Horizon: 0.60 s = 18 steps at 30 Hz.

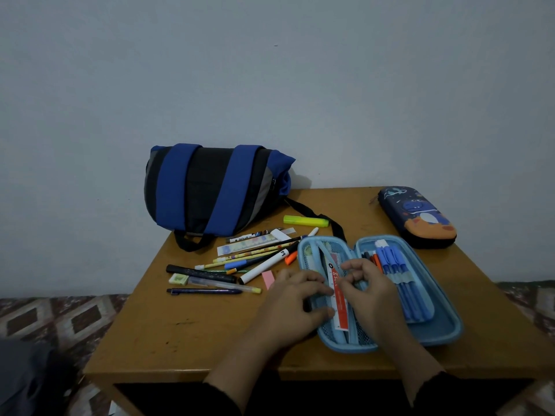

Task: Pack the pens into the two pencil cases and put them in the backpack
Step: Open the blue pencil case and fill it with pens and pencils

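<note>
A light blue pencil case point(444, 322) lies open at the front right of the table. Its right half holds several blue pens point(399, 274). In its left half lies a red and white ruler point(338, 298) on the mesh pocket. My left hand point(295, 298) rests on the case's left edge with fingertips on the ruler. My right hand point(371, 283) pinches the ruler from the right. A pile of loose pens and pencils point(240, 262) lies left of the case. The dark blue pencil case point(417, 216) sits shut at the back right. A blue and black backpack point(210, 190) lies at the back left.
A yellow highlighter point(304, 220) lies behind the open case beside the backpack's black strap point(318, 216). A pink eraser point(268, 279) and a green eraser point(178, 278) lie near the pens. The wooden table point(180, 334) stands against a wall, over patterned flooring.
</note>
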Tool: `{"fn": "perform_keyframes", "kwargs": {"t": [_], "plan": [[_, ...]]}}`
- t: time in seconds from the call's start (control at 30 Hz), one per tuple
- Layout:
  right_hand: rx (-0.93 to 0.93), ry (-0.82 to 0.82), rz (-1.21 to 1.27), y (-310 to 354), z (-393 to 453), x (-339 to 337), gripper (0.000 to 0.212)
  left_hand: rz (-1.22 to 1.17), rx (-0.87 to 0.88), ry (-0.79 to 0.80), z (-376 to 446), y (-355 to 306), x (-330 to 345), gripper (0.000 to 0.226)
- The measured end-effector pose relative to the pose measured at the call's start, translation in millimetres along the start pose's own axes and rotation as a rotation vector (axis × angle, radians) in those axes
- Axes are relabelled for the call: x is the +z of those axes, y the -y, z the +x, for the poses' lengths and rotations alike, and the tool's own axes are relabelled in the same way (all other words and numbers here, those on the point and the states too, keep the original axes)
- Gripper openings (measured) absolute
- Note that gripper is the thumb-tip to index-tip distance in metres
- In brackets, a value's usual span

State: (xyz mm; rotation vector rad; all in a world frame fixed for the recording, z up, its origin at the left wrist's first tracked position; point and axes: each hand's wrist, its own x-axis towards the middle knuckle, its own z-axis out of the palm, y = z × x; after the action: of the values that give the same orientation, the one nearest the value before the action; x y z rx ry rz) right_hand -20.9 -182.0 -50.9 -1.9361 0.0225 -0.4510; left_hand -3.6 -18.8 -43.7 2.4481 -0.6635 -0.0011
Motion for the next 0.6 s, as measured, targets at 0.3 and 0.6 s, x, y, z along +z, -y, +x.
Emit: {"fn": "perform_keyframes", "kwargs": {"t": [0.3, 0.6], "plan": [[0.026, -0.008, 0.042, -2.2, 1.7, 0.9, 0.021, -0.028, -0.016, -0.031, 3.5, -3.0, 12.0, 0.033], [0.031, 0.01, -0.032, -6.6, 3.4, 1.7, 0.015, -0.106, -0.01, -0.126, 0.2, 1.2, 14.5, 0.024]]}}
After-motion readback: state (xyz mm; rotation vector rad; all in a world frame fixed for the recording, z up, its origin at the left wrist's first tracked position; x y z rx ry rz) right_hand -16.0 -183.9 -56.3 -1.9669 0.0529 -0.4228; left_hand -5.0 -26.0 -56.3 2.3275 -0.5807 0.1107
